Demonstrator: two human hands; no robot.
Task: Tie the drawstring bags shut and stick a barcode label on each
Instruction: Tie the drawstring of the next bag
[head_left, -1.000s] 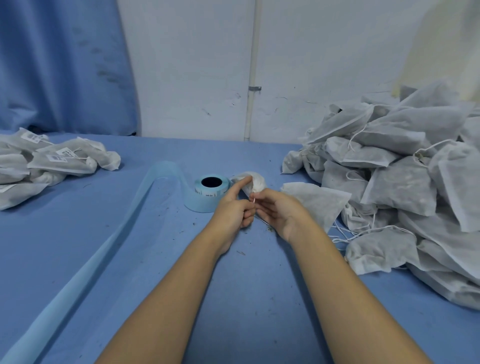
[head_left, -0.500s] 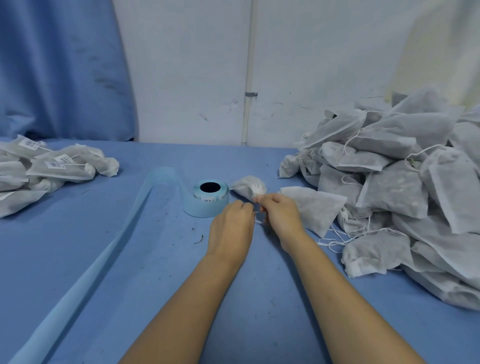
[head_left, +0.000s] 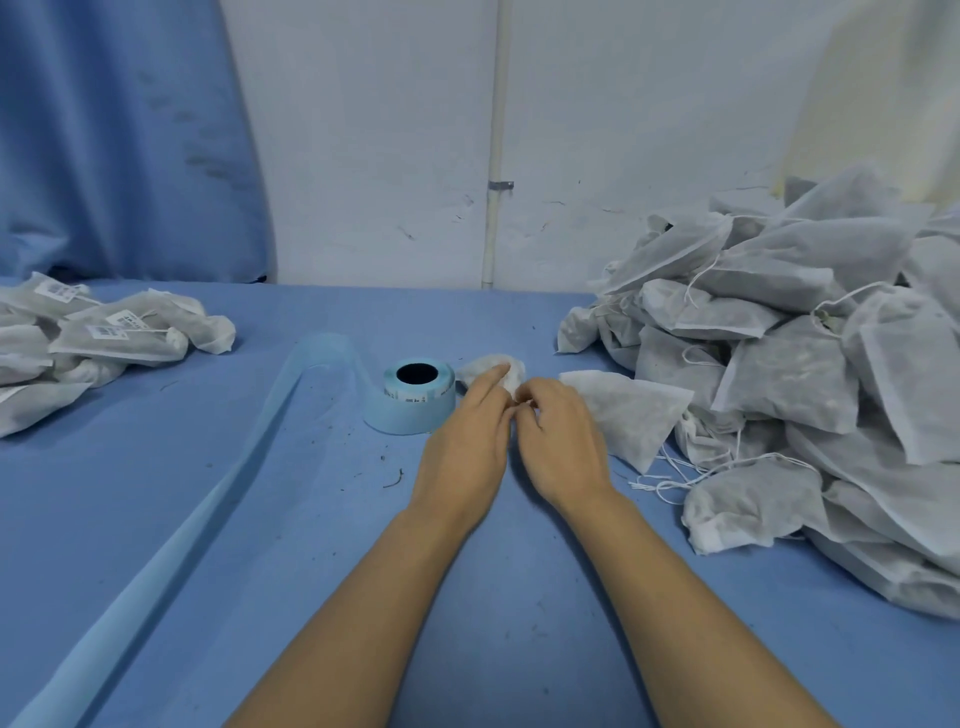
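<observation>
Hands, left and right, together, seemingly pinching bunched neck of gauzy bag.

Soft, even, cool light fills the view, casting only faint shadows under the forearms onto the table. Wide-angle distortion bows the edges; detail stays slightly soft, without glare.

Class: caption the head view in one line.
Left hand and right hand work the neck of a white fabric drawstring bag beside a light-blue label roll.
</observation>
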